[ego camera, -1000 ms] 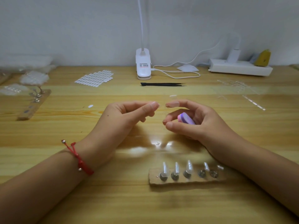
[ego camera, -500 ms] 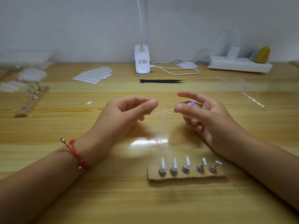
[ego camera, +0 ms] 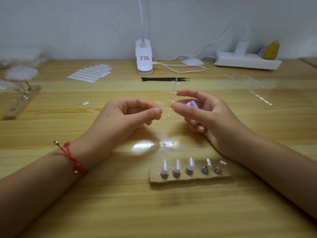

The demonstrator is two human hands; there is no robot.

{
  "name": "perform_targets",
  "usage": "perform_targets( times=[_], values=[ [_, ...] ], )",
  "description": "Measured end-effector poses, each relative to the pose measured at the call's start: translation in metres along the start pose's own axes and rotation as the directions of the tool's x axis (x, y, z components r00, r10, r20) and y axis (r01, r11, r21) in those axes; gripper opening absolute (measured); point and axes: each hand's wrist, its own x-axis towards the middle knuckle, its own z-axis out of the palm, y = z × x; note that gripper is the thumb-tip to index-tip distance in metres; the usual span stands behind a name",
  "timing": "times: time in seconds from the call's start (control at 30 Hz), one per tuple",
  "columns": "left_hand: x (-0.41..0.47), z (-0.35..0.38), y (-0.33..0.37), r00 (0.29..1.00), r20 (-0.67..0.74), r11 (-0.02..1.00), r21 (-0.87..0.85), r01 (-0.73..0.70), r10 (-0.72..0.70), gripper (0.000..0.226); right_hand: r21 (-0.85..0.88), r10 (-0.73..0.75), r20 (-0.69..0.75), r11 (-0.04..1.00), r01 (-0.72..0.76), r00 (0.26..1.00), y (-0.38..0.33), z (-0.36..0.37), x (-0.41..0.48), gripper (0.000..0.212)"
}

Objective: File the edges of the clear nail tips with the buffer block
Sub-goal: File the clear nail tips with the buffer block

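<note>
Your left hand (ego camera: 127,115) pinches the clear strip (ego camera: 167,107), likely to steady it. Your right hand (ego camera: 205,115) curls round the buffer block (ego camera: 192,104), freeing thumb and forefinger.

**A:** What is this person wearing?

**B:** Very little. A thin red cord bracelet (ego camera: 72,158) circles the left wrist, at the lower left of the frame. It is tied in a knot, and a loose end sticks out.

**A:** Any fittings on it?

**B:** Two small silver beads. One (ego camera: 55,143) is at the tip of the loose end, the other (ego camera: 75,172) on the cord's near side.

**A:** Sleeves?

**B:** The left forearm (ego camera: 34,182) and the right forearm (ego camera: 274,172) are both bare right to the frame's edges.

**A:** Rings? Nails?

**B:** A dark line on one finger of the left hand (ego camera: 120,117) may be a ring, but it is too small to tell. The nails on the right hand (ego camera: 214,121) look natural.
</note>
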Motion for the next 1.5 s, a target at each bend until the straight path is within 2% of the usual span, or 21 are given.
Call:
perform_targets(
  times=[0.17, 0.33, 0.67, 0.8, 1.0, 1.13, 1.27, 1.43, 1.5],
  values=[
    [-0.002, 0.002, 0.000, 0.999, 0.038, 1.000, -0.005, -0.009, 0.009, 0.014, -0.076, -0.033, 0.034, 0.996, 0.035, 0.999, 0.000, 0.002, -0.004, 0.039],
    [-0.003, 0.003, -0.001, 0.999, 0.045, 1.000, 0.024, -0.012, 0.011, 0.018, -0.079, -0.036, 0.021, 0.996, 0.038, 0.999, 0.000, 0.003, -0.005, 0.027],
    [-0.002, 0.002, -0.001, 0.997, 0.038, 0.992, 0.104, -0.065, 0.061, 0.016, -0.075, -0.026, 0.017, 0.997, 0.027, 1.000, 0.002, 0.002, -0.002, 0.032],
    [-0.001, 0.001, -0.001, 0.996, 0.041, 0.990, 0.114, -0.087, 0.083, 0.024, -0.037, -0.019, 0.017, 0.999, 0.020, 1.000, 0.004, -0.001, 0.001, 0.032],
    [0.000, 0.000, -0.001, 0.997, -0.003, 0.994, 0.076, -0.074, 0.075, 0.028, -0.027, -0.028, 0.016, 0.999, 0.028, 0.999, 0.006, -0.002, 0.001, 0.035],
    [0.000, -0.001, -0.003, 0.999, -0.010, 0.994, 0.098, -0.044, 0.045, 0.020, -0.035, -0.030, 0.003, 0.999, 0.031, 1.000, 0.006, -0.002, 0.001, 0.034],
    [0.000, -0.002, -0.002, 1.000, 0.020, 0.998, 0.069, 0.001, -0.002, 0.013, -0.009, 0.001, 0.073, 1.000, 0.000, 0.997, 0.005, -0.004, 0.002, 0.033],
    [-0.002, -0.002, -0.001, 0.993, 0.119, 0.997, 0.071, -0.024, 0.015, 0.017, -0.063, 0.037, 0.168, 0.998, -0.026, 0.985, 0.002, -0.006, 0.003, 0.029],
    [-0.002, -0.003, -0.001, 0.993, 0.116, 0.998, 0.064, -0.018, 0.010, 0.018, -0.057, 0.037, 0.174, 0.998, -0.028, 0.984, 0.003, -0.006, 0.003, 0.031]
  ],
)
